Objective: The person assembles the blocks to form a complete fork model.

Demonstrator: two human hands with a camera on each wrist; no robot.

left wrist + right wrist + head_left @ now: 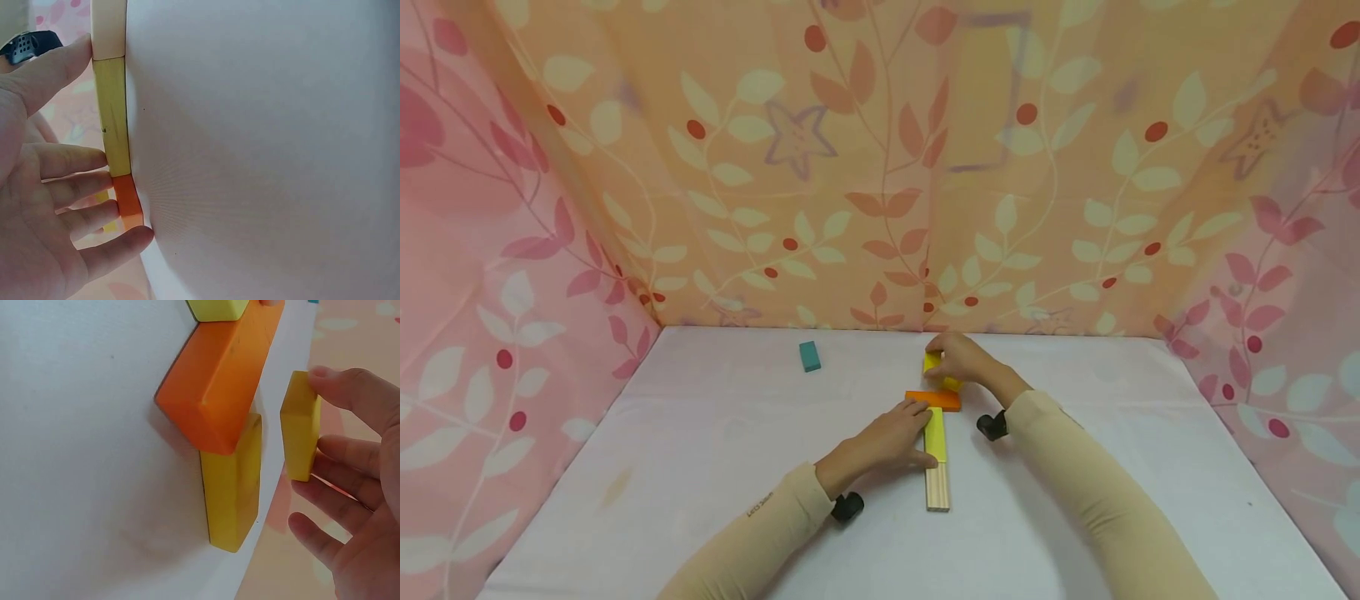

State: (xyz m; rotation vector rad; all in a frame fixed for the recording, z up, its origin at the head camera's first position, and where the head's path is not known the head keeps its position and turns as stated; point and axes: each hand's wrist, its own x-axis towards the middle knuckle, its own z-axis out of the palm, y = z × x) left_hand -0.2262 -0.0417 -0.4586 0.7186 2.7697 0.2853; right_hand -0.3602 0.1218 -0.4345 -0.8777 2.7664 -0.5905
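Note:
My right hand (967, 358) pinches a yellow block (299, 428) between thumb and fingers, above the far end of the block layout. Below it another yellow block (228, 500) lies on the table, by one end of a crosswise orange block (209, 381). Nearer me, a light yellow block (935, 437) meets the orange one, and a plain wooden block (937, 492) continues the line. My left hand (887, 439) rests along the left side of this line. Its straight fingers reach the orange block, and its thumb is near the joint between yellow and plain wood.
A teal block (809, 357) lies alone at the back left of the white-covered table (700, 467). Patterned cloth (880, 208) closes off the back and both sides. A small black device (847, 507) sits at each wrist.

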